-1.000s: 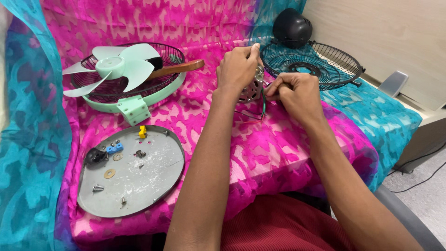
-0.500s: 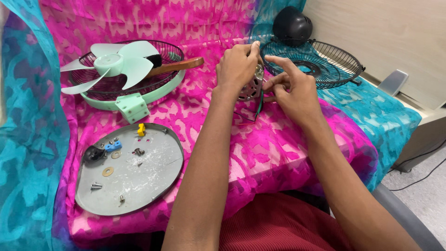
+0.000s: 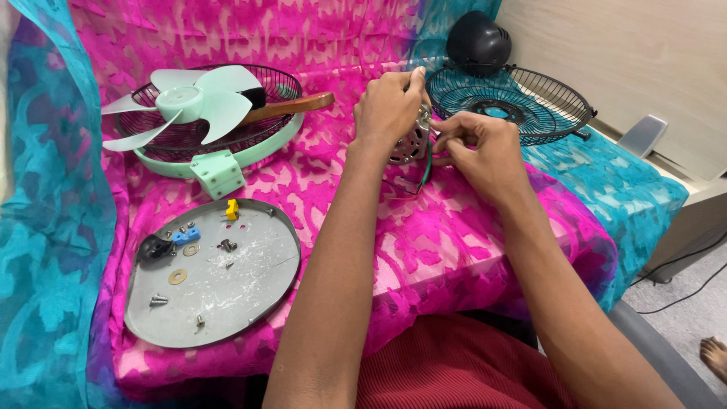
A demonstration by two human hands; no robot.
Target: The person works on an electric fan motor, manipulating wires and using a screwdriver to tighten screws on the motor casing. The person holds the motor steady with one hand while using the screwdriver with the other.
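Note:
My left hand (image 3: 388, 106) grips a small metal fan motor (image 3: 410, 144) from above, holding it over the pink patterned cloth (image 3: 424, 242). My right hand (image 3: 477, 148) pinches at the motor's right side, fingers closed where thin dark and green wires (image 3: 422, 176) hang down. Most of the motor is hidden behind both hands.
A mint green fan blade (image 3: 189, 102) lies on a mint-rimmed grille (image 3: 250, 148) with a wooden handle (image 3: 291, 106) across it. A grey round plate (image 3: 250, 280) holds several screws, washers and small blue and yellow parts. A dark wire grille (image 3: 522, 102) and a black dome cover (image 3: 477, 42) sit at the back right.
Both hands stay on the motor; my right hand's fingers have shifted slightly at its side. The view has drifted a little.

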